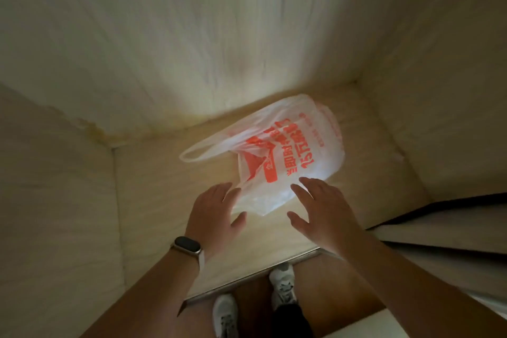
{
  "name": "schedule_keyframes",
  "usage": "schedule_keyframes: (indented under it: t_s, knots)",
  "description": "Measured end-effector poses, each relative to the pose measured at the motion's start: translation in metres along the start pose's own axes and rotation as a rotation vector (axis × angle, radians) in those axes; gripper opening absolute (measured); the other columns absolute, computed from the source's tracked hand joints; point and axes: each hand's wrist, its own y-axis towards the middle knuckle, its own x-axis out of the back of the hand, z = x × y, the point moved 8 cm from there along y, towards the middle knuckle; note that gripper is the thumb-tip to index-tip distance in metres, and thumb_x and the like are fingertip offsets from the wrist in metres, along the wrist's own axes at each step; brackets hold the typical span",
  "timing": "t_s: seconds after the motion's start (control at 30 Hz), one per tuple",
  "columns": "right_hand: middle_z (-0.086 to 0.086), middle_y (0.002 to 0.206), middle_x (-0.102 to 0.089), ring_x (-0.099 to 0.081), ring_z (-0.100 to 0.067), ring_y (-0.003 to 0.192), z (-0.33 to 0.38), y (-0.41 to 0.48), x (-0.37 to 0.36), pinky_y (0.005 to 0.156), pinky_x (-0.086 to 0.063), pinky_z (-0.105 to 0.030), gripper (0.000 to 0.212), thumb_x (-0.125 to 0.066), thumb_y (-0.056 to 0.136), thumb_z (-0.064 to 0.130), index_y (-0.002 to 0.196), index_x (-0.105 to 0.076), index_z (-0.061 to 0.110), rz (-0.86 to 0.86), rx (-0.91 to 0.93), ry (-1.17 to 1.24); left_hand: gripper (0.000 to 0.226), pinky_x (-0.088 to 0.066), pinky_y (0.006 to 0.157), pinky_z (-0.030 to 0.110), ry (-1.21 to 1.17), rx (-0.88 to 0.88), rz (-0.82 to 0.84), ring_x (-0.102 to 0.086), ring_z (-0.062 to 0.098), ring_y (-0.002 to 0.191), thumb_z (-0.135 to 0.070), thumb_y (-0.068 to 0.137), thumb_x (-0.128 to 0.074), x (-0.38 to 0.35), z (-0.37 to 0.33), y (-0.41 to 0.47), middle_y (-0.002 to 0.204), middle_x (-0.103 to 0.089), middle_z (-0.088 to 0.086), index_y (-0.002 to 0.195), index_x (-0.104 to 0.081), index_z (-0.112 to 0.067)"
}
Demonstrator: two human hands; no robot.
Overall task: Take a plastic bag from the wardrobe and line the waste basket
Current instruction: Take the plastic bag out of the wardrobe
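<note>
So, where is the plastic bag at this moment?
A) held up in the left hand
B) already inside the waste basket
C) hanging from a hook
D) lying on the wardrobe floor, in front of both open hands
D: the plastic bag lies flat on the wardrobe floor, with the left hand and right hand open at its near edge, neither closed on it.

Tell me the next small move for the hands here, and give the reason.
Probably close both hands on the near edge of the bag and lift it off the shelf. The left hand and right hand are open, fingers spread, at the bag's near end but not gripping it, and the bag lies loose and crumpled with nothing on it.
</note>
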Motion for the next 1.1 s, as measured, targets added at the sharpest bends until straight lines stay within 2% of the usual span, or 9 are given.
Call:
schedule_keyframes:
  t_s: [0.07, 0.17, 0.3, 0.5, 0.6, 0.7, 0.87, 1.0, 1.1]
  knots:
    - [-0.011, 0.138, -0.056, -0.054, -0.032, 0.126, -0.003, 0.015, -0.033, 0.099, -0.047, -0.047, 0.062, -0.042, 0.088, 0.056, 0.134, -0.055, 0.016, 0.017, 0.038, -0.006, 0.056, -0.050, 0.092, 0.046, -0.013, 0.036, 0.048, -0.058, 0.032, 0.115, -0.051, 0.078, -0.048, -0.036, 0.016, 0.009, 0.126, -0.061, 0.010, 0.121, -0.059, -0.017]
    - [-0.012, 0.145, -0.050, -0.049, -0.034, 0.132, -0.005, 0.035, -0.076, 0.106, -0.041, -0.051, 0.064, -0.056, 0.087, 0.054, 0.138, -0.051, 0.017, 0.031, 0.079, -0.017, 0.063, -0.049, 0.092, 0.047, 0.002, 0.058, 0.080, -0.056, 0.034, 0.117, -0.054, 0.076, -0.049, -0.081, 0.037, 0.018, 0.131, -0.057, 0.013, 0.125, -0.057, -0.015]
    - [-0.014, 0.150, -0.042, -0.041, -0.035, 0.137, -0.004, 0.067, -0.121, 0.111, -0.035, -0.055, 0.072, -0.064, 0.083, 0.056, 0.142, -0.046, 0.018, 0.048, 0.153, -0.037, 0.083, -0.044, 0.100, 0.052, 0.039, 0.095, 0.069, -0.045, 0.038, 0.130, -0.062, 0.070, -0.051, -0.123, 0.071, 0.039, 0.145, -0.044, 0.018, 0.140, -0.042, -0.018]
    - [-0.014, 0.146, -0.046, -0.041, -0.036, 0.134, -0.004, 0.108, -0.159, 0.108, -0.036, -0.054, 0.072, -0.066, 0.081, 0.053, 0.140, -0.047, 0.015, -0.014, 0.199, -0.015, 0.102, -0.022, 0.114, 0.053, 0.066, 0.098, 0.000, -0.020, 0.033, 0.145, -0.065, 0.069, -0.065, -0.145, 0.110, 0.081, 0.160, -0.017, 0.013, 0.150, -0.018, -0.023]
    - [-0.014, 0.140, -0.050, -0.044, -0.036, 0.130, -0.004, 0.125, -0.170, 0.107, -0.038, -0.053, 0.068, -0.065, 0.083, 0.051, 0.137, -0.048, 0.014, -0.061, 0.201, 0.002, 0.111, -0.007, 0.119, 0.050, 0.056, 0.090, -0.032, -0.004, 0.027, 0.149, -0.071, 0.068, -0.063, -0.148, 0.125, 0.100, 0.162, -0.003, 0.009, 0.152, -0.008, -0.024]
    - [-0.012, 0.133, -0.053, -0.048, -0.035, 0.124, -0.005, 0.138, -0.181, 0.103, -0.039, -0.051, 0.059, -0.061, 0.084, 0.048, 0.131, -0.051, 0.014, -0.090, 0.213, 0.003, 0.118, 0.000, 0.119, 0.049, 0.069, 0.096, -0.059, 0.004, 0.025, 0.149, -0.073, 0.065, -0.062, -0.143, 0.139, 0.120, 0.162, 0.005, 0.007, 0.153, 0.000, -0.025]
    - [-0.008, 0.132, -0.055, -0.049, -0.032, 0.122, -0.010, 0.146, -0.189, 0.102, -0.039, -0.047, 0.047, -0.056, 0.090, 0.046, 0.125, -0.057, 0.016, -0.164, 0.231, 0.051, 0.124, 0.000, 0.118, 0.053, 0.158, 0.068, -0.129, 0.001, 0.029, 0.149, -0.069, 0.059, -0.067, -0.120, 0.153, 0.156, 0.162, 0.002, 0.012, 0.153, -0.003, -0.019]
    - [-0.008, 0.129, -0.059, -0.053, -0.032, 0.120, -0.013, 0.144, -0.188, 0.100, -0.041, -0.049, 0.042, -0.060, 0.090, 0.043, 0.121, -0.062, 0.015, -0.238, 0.253, 0.092, 0.123, 0.002, 0.118, 0.052, 0.181, 0.069, -0.146, 0.005, 0.026, 0.149, -0.067, 0.064, -0.067, -0.102, 0.164, 0.183, 0.162, 0.004, 0.011, 0.153, 0.003, -0.016]
    - [-0.008, 0.129, -0.060, -0.054, -0.032, 0.120, -0.015, 0.146, -0.190, 0.098, -0.041, -0.051, 0.041, -0.061, 0.090, 0.044, 0.120, -0.063, 0.015, -0.237, 0.248, 0.100, 0.115, -0.002, 0.119, 0.052, 0.146, 0.084, -0.084, -0.010, 0.027, 0.147, -0.061, 0.068, -0.070, -0.096, 0.171, 0.203, 0.159, -0.016, 0.011, 0.152, -0.007, -0.014]
